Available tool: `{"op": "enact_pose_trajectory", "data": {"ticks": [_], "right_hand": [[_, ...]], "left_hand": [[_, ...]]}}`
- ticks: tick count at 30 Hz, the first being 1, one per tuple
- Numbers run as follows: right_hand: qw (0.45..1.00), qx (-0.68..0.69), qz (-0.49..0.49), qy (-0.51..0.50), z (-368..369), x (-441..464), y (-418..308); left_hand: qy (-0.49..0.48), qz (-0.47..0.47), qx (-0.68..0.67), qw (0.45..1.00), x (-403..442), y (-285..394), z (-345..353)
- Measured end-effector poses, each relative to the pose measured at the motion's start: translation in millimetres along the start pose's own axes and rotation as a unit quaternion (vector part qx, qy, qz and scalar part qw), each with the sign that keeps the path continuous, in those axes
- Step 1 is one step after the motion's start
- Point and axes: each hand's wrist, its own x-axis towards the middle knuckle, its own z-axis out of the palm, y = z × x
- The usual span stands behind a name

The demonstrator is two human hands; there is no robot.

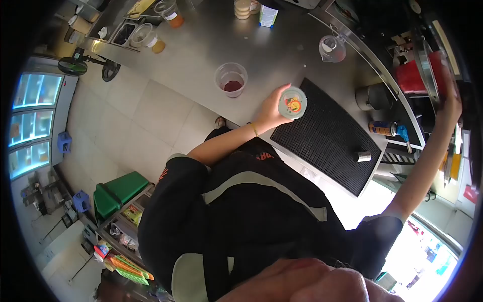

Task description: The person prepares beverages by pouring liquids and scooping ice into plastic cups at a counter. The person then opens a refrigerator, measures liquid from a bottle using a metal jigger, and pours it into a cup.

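My left hand [272, 109] is closed around a round tub [293, 102] with a pale green rim and an orange and yellow picture on its top. I hold it over the near edge of the steel counter, beside a black perforated mat [322, 128]. Left of it stands a clear plastic cup [231, 79] with some dark red liquid in the bottom. My right arm stretches far out to the right, and my right hand [449, 98] is raised by a metal-edged fixture and a red item [413, 76]. Its fingers are dark and partly hidden, so their grip is unclear.
A small metal jigger [363, 156] lies on the mat. Farther right are a steel pot [375, 96] and a blow torch [390, 129]. A glass pitcher [332, 49], a carton [268, 17] and lidded tubs stand at the back. A green bin [119, 194] is behind on the left.
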Motion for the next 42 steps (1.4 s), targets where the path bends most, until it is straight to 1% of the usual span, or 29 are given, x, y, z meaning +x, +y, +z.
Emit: {"op": "enact_pose_trajectory", "data": {"ticks": [1, 2, 3, 6, 8, 9, 10, 11, 12, 13, 14, 15, 16, 17, 19, 20, 21, 23, 24, 27, 28, 29, 32, 34, 35, 36, 37, 40, 42], "right_hand": [[0.990, 0.086, 0.096, 0.051, 16.7, -8.4, -11.1], [0.988, 0.108, 0.092, 0.064, 27.7, -22.1, -44.3], [0.991, 0.085, 0.077, 0.063, 26.7, -26.1, -48.7], [0.994, -0.008, 0.012, 0.109, 28.6, -43.3, -62.8], [0.972, -0.099, -0.060, 0.205, 34.3, -77.7, -65.7], [0.956, -0.110, -0.115, 0.245, 50.4, -102.6, -60.1], [0.935, -0.124, -0.168, 0.285, 66.5, -127.5, -54.5], [0.934, -0.130, -0.196, 0.270, 96.9, -167.2, -67.3], [0.958, -0.109, -0.184, 0.191, 134.1, -208.4, -90.6], [0.979, -0.088, -0.163, 0.083, 171.3, -243.0, -114.1], [0.986, -0.078, -0.146, -0.027, 206.1, -266.1, -132.9], [0.983, -0.068, -0.125, -0.113, 238.1, -282.0, -145.4], [0.981, -0.042, -0.090, -0.168, 268.0, -292.2, -154.8], [0.982, 0.042, -0.025, -0.180, 297.7, -300.2, -157.6], [0.974, 0.077, 0.067, -0.204, 337.0, -315.9, -153.0], [0.966, 0.104, 0.107, -0.211, 349.6, -320.0, -155.2], [0.957, 0.131, 0.143, -0.216, 359.3, -320.2, -156.3], [0.965, 0.127, 0.116, -0.200, 365.4, -316.1, -168.2], [0.967, 0.128, 0.100, -0.197, 366.7, -315.8, -173.4], [0.951, 0.213, 0.091, -0.204, 378.4, -310.8, -194.9], [0.941, 0.253, 0.084, -0.207, 390.6, -309.6, -205.1], [0.930, 0.278, 0.069, -0.230, 406.0, -307.4, -219.5], [0.882, 0.372, 0.030, -0.288, 453.5, -306.9, -279.5], [0.852, 0.400, -0.033, -0.336, 490.9, -310.3, -324.8], [0.834, 0.414, -0.067, -0.358, 512.7, -312.4, -350.8], [0.819, 0.426, -0.088, -0.373, 532.3, -315.3, -376.5], [0.801, 0.445, -0.099, -0.388, 555.0, -319.6, -400.3], [0.752, 0.494, -0.123, -0.420, 625.4, -339.3, -479.2], [0.723, 0.531, -0.106, -0.430, 665.7, -355.0, -532.4]], "left_hand": [[0.031, -0.002, -0.005, 1.000, -2.1, -3.7, -3.7], [0.056, -0.002, -0.011, 0.998, -6.2, -5.7, -7.0], [0.080, -0.004, -0.018, 0.997, -10.9, -5.8, -9.9], [0.061, -0.039, -0.025, 0.997, -26.8, -2.5, -21.7], [-0.081, -0.113, -0.036, 0.990, -58.4, -32.4, -31.9], [-0.152, -0.147, -0.042, 0.976, -71.1, -46.2, -44.0], [-0.249, -0.247, -0.056, 0.935, -74.7, -47.2, -70.6], [-0.342, -0.341, -0.070, 0.873, -77.9, -47.0, -97.3], [-0.231, -0.315, -0.011, 0.921, -84.9, -56.5, -112.2], [-0.116, -0.283, 0.047, 0.951, -94.9, -68.2, -124.1], [0.002, -0.246, 0.106, 0.963, -99.7, -76.3, -133.7], [0.073, -0.177, 0.115, 0.975, -91.0, -79.9, -137.9], [0.143, -0.105, 0.124, 0.976, -70.6, -85.1, -138.0], [0.212, -0.031, 0.130, 0.968, -50.4, -93.1, -140.0], [0.098, -0.069, 0.020, 0.993, -29.0, -141.2, -135.8], [0.041, -0.089, -0.036, 0.995, -25.5, -148.6, -138.9], [0.022, -0.090, -0.107, 0.990, -23.2, -155.2, -144.0], [-0.007, -0.089, -0.247, 0.965, -6.7, -142.5, -167.1], [-0.001, -0.140, -0.293, 0.946, -8.1, -131.4, -181.5], [0.014, -0.120, -0.485, 0.866, 7.9, -74.8, -254.3], [-0.009, -0.120, -0.467, 0.876, 0.9, -94.2, -271.5], [0.011, -0.110, -0.481, 0.869, -2.6, -87.9, -295.5], [0.084, -0.098, -0.508, 0.852, -18.2, -37.1, -368.0], [0.121, -0.063, -0.537, 0.832, -32.0, -26.2, -410.7], [0.138, -0.040, -0.550, 0.823, -39.3, -28.2, -436.8], [0.129, -0.020, -0.519, 0.845, -48.6, -35.8, -462.9], [0.149, -0.015, -0.521, 0.841, -57.4, -40.9, -490.3], [0.198, -0.008, -0.524, 0.828, -85.9, -53.9, -577.8], [0.207, -0.002, -0.519, 0.829, -101.2, -66.8, -639.3]]}}
